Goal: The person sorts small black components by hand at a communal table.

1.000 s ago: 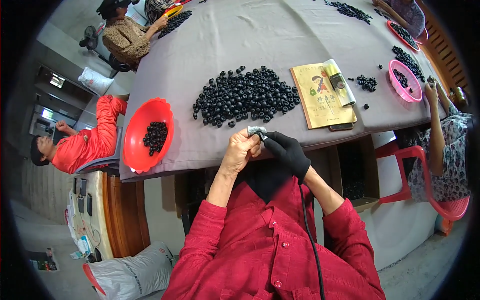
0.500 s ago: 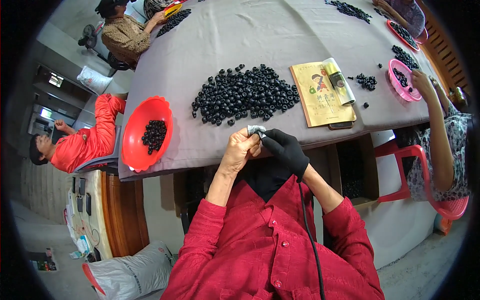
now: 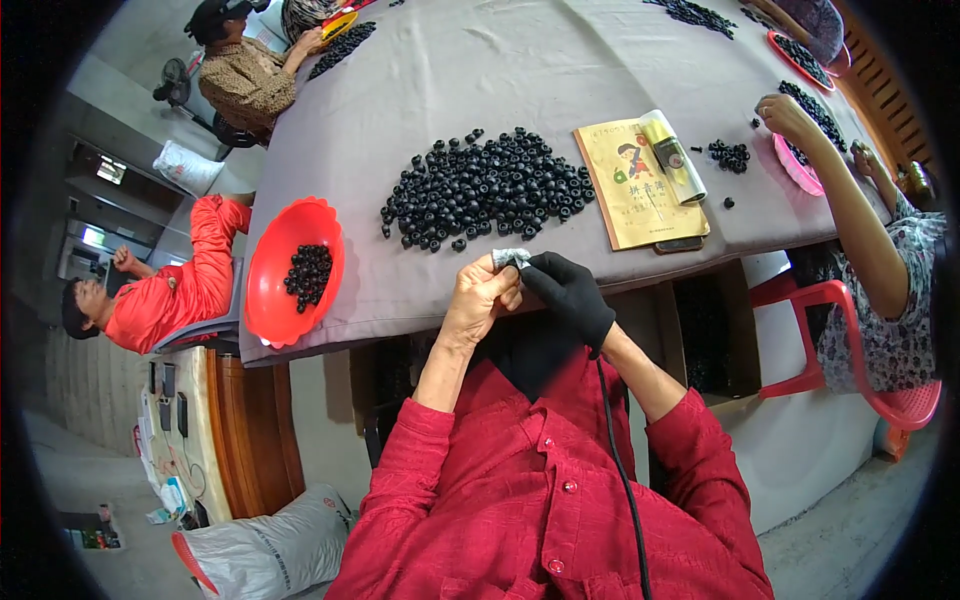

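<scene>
Just off the front edge of the table, my left hand [image 3: 478, 299] and my right hand [image 3: 574, 300] meet at the fingertips. The left is bare except for a greyish-white wrap on one finger, and its fingers are closed. A black glove covers the right, which pinches against that wrapped fingertip. Whatever small thing lies between them is hidden. Beyond my hands spreads a heap of small black ring-shaped parts [image 3: 490, 190]. To the left stands a red scalloped bowl [image 3: 265, 285] with more black parts [image 3: 308, 276] inside.
A yellow booklet [image 3: 622, 205] lies right of the heap, with a clear-and-yellow wrapped item [image 3: 672, 157] on it. At right a co-worker's hand [image 3: 790, 118] is above a pink basket [image 3: 797, 172]. A cardboard box [image 3: 740, 330] stands under the table; a black cord [image 3: 625, 480] hangs down my front.
The co-worker at right has lifted a hand up and away from the pink basket toward the black parts behind it. My hands stay together in nearly the same pose.
</scene>
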Motion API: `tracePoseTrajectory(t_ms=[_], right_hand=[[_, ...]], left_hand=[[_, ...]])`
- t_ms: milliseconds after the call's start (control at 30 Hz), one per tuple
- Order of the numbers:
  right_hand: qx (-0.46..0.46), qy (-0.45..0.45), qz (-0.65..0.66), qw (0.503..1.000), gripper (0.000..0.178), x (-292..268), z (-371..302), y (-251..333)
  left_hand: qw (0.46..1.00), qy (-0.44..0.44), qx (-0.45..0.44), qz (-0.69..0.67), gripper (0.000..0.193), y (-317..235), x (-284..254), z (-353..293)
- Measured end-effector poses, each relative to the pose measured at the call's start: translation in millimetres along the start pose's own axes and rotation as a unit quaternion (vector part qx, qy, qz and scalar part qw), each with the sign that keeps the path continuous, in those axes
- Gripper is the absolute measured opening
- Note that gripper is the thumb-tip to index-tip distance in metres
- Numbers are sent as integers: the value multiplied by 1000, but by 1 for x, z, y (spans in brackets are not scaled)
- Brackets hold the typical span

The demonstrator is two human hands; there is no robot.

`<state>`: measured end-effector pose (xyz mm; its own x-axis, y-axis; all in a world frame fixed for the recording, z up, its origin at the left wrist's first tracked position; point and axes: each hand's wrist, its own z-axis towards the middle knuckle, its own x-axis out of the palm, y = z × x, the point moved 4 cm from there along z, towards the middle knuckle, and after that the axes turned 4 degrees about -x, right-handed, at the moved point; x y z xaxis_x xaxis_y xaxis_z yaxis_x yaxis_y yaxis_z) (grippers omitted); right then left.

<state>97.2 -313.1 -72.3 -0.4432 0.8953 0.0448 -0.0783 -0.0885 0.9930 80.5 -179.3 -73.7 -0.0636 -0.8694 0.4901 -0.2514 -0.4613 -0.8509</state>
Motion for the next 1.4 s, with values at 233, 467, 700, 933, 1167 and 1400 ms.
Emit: tracePoseTrajectory(t_ms=[233, 467, 700, 933, 1167, 1400], right_hand=[[15, 34, 68, 997, 24, 1, -3, -4], [33, 40, 71, 996, 25, 1, -4, 0], [24, 31, 46, 998, 26, 0, -4, -2], [15, 35, 32, 999, 27, -3, -3, -3], [5, 24, 25, 999, 27, -1, 1, -3], [21, 30, -12, 999, 25, 1, -4, 3]], left_hand=[[996, 39, -8, -83, 16, 3, -9, 2], [993, 59, -17, -97, 16, 3, -10, 1], [994, 70, -14, -87, 16, 5, -11, 0], [993, 69, -17, -90, 16, 3, -6, 1], [995, 72, -11, -66, 16, -1, -7, -1], [996, -77, 5, 42, 13, -17, -20, -24]])
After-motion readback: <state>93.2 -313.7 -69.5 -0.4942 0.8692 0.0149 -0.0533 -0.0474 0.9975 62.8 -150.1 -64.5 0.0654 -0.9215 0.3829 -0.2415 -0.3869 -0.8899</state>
